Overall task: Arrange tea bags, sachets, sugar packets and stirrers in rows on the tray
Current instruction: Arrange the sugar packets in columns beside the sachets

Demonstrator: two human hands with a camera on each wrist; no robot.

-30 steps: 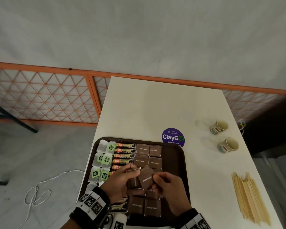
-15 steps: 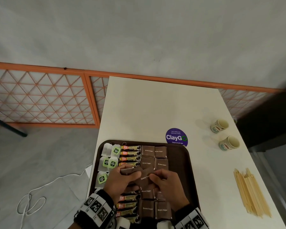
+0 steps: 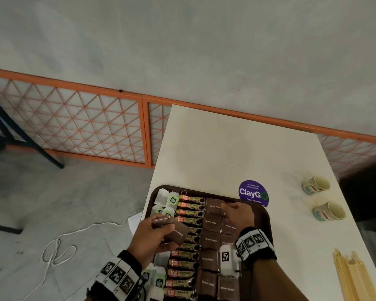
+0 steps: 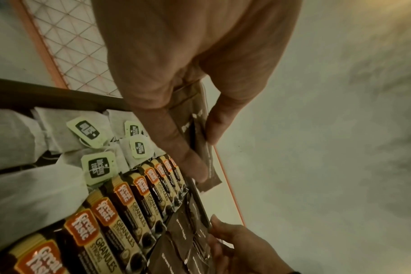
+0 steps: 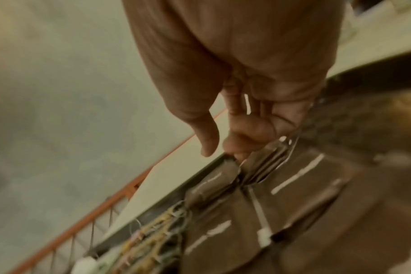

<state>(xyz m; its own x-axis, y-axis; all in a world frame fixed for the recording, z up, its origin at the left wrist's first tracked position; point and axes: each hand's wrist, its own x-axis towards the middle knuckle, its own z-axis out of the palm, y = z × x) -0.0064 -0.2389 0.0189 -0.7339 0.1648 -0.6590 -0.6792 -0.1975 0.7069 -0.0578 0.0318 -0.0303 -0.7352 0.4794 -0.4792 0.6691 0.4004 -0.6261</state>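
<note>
While the brown tray (image 3: 267, 222) sits on the white bench (image 3: 237, 148), it holds three kinds of things in columns: tea bags (image 3: 172, 199) with green tags along its left side, coffee sachets (image 3: 190, 212) just beside them, and brown sugar packets (image 3: 211, 222) in a double column to the right. My left hand (image 3: 149, 237) hangs over the sachets, its fingers (image 4: 190, 161) and thumb curled round a small stack of brown sugar packets held (image 3: 175, 232) clear of the tray. My right hand (image 3: 239, 213) reaches to the far end of the sugar column; its fingers (image 5: 242, 144) are bent down onto the edge of the far sugar packet (image 3: 214, 206), the thumb standing apart. Whether they pinch it or only press it I cannot tell, as the wrist view is blurred. Wooden stirrers (image 3: 354, 276) lie in a loose pile on the bench, well to the right of the tray. Two paper cups (image 3: 321, 198) lie on their sides near the bench's right edge, and a purple round sticker (image 3: 253, 193) touches the tray's far rim.
</note>
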